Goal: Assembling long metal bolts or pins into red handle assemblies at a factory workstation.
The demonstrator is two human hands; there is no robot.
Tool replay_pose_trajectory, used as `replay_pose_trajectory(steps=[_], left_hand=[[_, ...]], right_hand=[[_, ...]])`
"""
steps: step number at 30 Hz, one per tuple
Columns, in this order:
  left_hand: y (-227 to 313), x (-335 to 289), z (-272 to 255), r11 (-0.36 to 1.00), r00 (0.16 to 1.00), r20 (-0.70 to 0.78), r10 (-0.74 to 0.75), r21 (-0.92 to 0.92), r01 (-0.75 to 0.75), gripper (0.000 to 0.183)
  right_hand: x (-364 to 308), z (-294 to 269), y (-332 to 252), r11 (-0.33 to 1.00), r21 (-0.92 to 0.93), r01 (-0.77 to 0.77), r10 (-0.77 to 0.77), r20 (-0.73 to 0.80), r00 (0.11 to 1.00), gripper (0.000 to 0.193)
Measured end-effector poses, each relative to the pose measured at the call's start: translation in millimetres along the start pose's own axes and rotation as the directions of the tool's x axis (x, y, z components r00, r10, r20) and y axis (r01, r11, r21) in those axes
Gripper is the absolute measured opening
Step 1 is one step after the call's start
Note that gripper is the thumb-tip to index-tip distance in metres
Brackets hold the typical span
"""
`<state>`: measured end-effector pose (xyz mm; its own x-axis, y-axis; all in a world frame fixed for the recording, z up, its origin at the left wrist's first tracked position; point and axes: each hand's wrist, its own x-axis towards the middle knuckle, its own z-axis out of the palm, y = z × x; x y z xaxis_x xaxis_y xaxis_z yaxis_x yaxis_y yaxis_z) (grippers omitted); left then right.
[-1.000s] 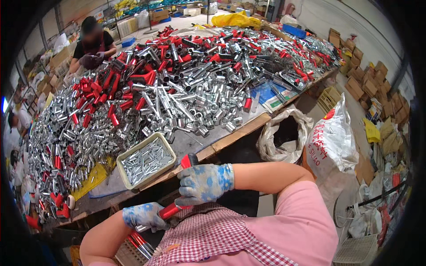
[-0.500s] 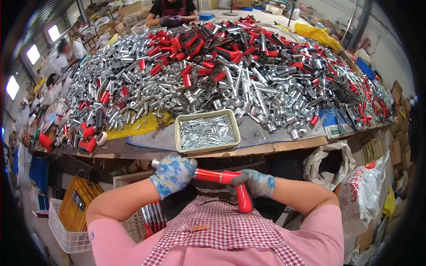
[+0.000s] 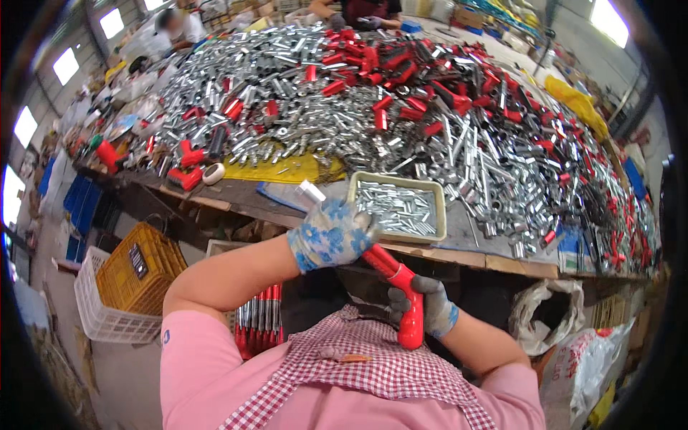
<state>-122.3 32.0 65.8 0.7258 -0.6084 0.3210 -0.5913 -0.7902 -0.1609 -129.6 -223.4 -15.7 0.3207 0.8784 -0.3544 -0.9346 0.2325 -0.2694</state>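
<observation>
Between my gloved hands is a red pistol-shaped tool (image 3: 388,264), held in front of my apron. My left hand (image 3: 331,235), in a blue-patterned white glove, is closed around its barrel. A silver cylindrical end (image 3: 309,193) juts out past that hand toward the table. My right hand (image 3: 428,304), in a grey and blue glove, is closed at the junction of barrel and grip, with the red grip's rounded end hanging below. Just beyond my left hand, a cream tray (image 3: 441,208) of small metal pins stands at the table's near edge.
A large heap of silver and red metal parts (image 3: 301,107) covers the table. Below, red-and-silver tools (image 3: 259,319) stand left of my apron. A yellow crate (image 3: 161,251) sits in a white basket (image 3: 107,315); a white sack (image 3: 548,308) hangs right. A co-worker's gloved hands (image 3: 351,21) show across.
My left hand has pushed up toward the tray, tilting the tool's silver end away from me. My right hand stays at the grip. The view has turned, so the table appears shifted rightward.
</observation>
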Motion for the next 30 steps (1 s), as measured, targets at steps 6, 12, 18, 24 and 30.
replay_pose_trajectory(steps=[6,12,18,24,30], left_hand=[[-14.2,8.4,-4.2,0.839,0.613,-0.667,-0.423,-0.033,0.543,0.045],[-13.7,12.4,-4.2,-0.734,0.56,0.48,-0.675,-0.366,-0.571,0.033],[-5.7,5.3,-18.9,-0.621,0.65,0.082,-0.755,-0.407,-0.67,0.052],[15.8,-9.0,-54.1,-0.124,0.82,-0.129,0.557,-0.99,-0.071,0.035],[6.7,-49.5,-8.6,0.08,0.959,0.285,-0.006,-0.955,0.284,0.031]], right_hand=[[6.0,50.3,-26.6,0.119,-0.935,0.335,-0.822,0.096,0.561,0.048],[21.7,66.0,-57.1,-0.952,-0.29,0.095,-0.224,0.876,0.427,0.051],[51.7,35.7,-20.3,0.233,-0.816,0.529,-0.8,0.148,0.581,0.076],[93.9,42.9,-12.0,0.013,-0.872,0.489,-0.534,0.408,0.741,0.065],[126.3,50.4,-16.0,-0.252,-0.826,0.505,-0.098,0.541,0.835,0.053]])
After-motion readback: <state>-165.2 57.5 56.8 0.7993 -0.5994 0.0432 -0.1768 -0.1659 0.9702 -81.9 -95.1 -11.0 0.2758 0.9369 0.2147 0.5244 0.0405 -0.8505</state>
